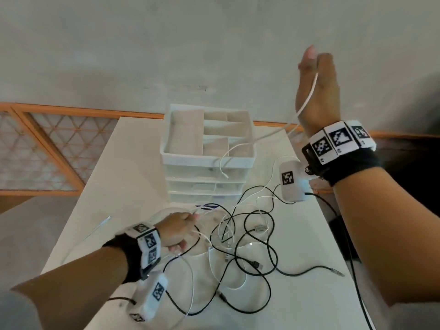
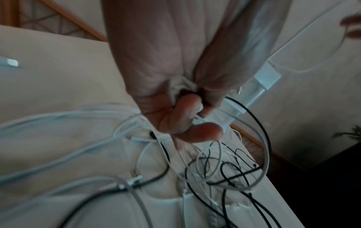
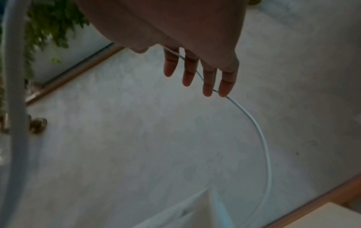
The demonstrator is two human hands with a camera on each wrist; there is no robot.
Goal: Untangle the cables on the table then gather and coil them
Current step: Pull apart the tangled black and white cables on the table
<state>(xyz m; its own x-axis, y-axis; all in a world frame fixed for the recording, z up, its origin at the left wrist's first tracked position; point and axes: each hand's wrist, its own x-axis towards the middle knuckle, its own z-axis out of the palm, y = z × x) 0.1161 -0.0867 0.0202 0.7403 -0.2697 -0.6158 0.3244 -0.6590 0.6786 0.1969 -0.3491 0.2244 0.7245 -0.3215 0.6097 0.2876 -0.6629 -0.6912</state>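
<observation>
A tangle of black and white cables (image 1: pixel 245 236) lies on the white table (image 1: pixel 133 167). My left hand (image 1: pixel 181 231) rests low on the table at the tangle's left edge, its fingers curled round a bunch of white cables (image 2: pixel 183 86); more loops (image 2: pixel 224 169) spread below it. My right hand (image 1: pixel 316 65) is raised high at the right. A single white cable (image 1: pixel 307 101) runs up to it from the table. In the right wrist view this cable (image 3: pixel 261 135) threads across the straight fingers (image 3: pixel 190 69) and hangs down in an arc.
A white drawer organiser (image 1: pixel 207 158) with an open divided top stands mid-table; the lifted cable drapes over it and its plug (image 1: pixel 223 175) dangles in front. An orange lattice railing (image 1: pixel 47 144) runs behind. The table's right edge (image 1: pixel 333 234) is near the tangle.
</observation>
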